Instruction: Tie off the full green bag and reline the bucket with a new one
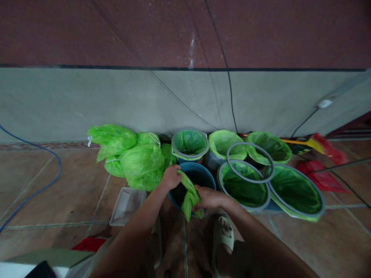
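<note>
Right over the blue bin there's a bunched-up green bag, and both hands have hold of it: left hand gripping the top end, right hand grasping it lower down. Too dark inside that bin to tell what's in there. Around it are five other bins with thin, crinkly green liners, plus a loose grey ring lying across some of them. Bulging, shiny green sacks are heaped on the left, just behind a shallow white tray. Brown tile floor, pale wall with a maroon upper part.
</note>
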The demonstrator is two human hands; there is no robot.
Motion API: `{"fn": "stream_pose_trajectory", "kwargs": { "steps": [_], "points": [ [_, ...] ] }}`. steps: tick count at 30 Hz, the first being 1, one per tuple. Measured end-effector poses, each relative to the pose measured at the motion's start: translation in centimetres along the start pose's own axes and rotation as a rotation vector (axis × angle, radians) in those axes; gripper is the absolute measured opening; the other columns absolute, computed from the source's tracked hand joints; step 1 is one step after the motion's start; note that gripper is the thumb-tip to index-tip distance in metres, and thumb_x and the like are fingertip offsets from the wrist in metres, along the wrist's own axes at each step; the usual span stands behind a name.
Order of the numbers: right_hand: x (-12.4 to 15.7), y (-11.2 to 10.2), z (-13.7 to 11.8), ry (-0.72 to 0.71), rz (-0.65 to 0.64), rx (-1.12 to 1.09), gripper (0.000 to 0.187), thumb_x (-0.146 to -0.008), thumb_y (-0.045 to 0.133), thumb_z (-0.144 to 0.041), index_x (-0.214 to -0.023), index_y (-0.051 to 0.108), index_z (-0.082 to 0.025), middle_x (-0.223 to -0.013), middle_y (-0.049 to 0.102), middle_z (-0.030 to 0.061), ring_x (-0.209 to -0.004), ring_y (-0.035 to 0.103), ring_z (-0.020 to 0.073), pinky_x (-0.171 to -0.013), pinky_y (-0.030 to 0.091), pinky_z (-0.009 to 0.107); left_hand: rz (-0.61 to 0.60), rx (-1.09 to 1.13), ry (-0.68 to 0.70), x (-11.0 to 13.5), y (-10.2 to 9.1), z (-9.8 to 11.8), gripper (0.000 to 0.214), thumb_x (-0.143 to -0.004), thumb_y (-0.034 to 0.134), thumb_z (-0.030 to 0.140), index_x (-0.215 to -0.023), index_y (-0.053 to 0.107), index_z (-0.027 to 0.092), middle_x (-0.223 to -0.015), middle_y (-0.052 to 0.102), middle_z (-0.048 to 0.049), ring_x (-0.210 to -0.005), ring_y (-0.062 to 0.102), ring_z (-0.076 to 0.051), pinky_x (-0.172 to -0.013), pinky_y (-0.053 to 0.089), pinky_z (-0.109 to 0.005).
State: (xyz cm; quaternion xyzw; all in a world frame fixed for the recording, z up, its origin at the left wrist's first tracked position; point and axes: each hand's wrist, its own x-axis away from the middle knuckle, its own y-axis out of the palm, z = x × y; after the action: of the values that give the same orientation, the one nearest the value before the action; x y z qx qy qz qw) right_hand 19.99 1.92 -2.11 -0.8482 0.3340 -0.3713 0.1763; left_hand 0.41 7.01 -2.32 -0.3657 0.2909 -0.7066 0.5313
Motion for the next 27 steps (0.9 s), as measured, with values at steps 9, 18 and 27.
{"fn": "stream_pose_trajectory", "kwargs": {
  "steps": [9, 18, 27],
  "points": [
    [-1.6, 0.0, -0.4, -0.018, 0.351, -0.193, 0.012, -0.078, 0.056, -0.021, -0.07, 0.062, -0.016, -0.063, 0.059, -0.0011, -0.062, 0.054, 0.013, -0.061, 0.041, 0.024, -0.015, 0.198, 0.047, 0.4, 0.8, 1.4, 0.053, -0.078, 0.058, 0.014, -0.13, 0.054, 0.016, -0.122, 0.066, -0.0066, -0.103, 0.065, -0.016, -0.096, 0.049, -0.028],
    [-1.7, -0.2, -1.8, 0.217, 0.527, -0.919, 0.011, -0.081, 0.053, -0.025, -0.084, 0.06, -0.017, -0.069, 0.065, 0.0012, -0.06, 0.063, 0.0152, -0.058, 0.054, 0.028, -0.217, 0.071, -0.001, 1.3, 1.2, 1.7, 0.05, -0.077, 0.068, 0.031, -0.125, 0.059, 0.017, -0.109, 0.072, -0.0062, -0.098, 0.067, -0.02, -0.085, 0.052, -0.027],
    [1.7, -5.4, 3.5, 0.354, 0.457, 0.264, 0.01, -0.074, 0.061, -0.007, -0.067, 0.065, -0.015, -0.079, 0.07, 0.0124, -0.086, 0.067, 0.0253, -0.075, 0.047, 0.032, 0.001, -0.234, -0.246, 0.2, -1.7, -1.7, 0.034, -0.083, 0.043, 0.006, -0.106, 0.068, 0.009, -0.111, 0.07, -0.0185, -0.107, 0.064, -0.028, -0.092, 0.049, -0.037]
  ]
}}
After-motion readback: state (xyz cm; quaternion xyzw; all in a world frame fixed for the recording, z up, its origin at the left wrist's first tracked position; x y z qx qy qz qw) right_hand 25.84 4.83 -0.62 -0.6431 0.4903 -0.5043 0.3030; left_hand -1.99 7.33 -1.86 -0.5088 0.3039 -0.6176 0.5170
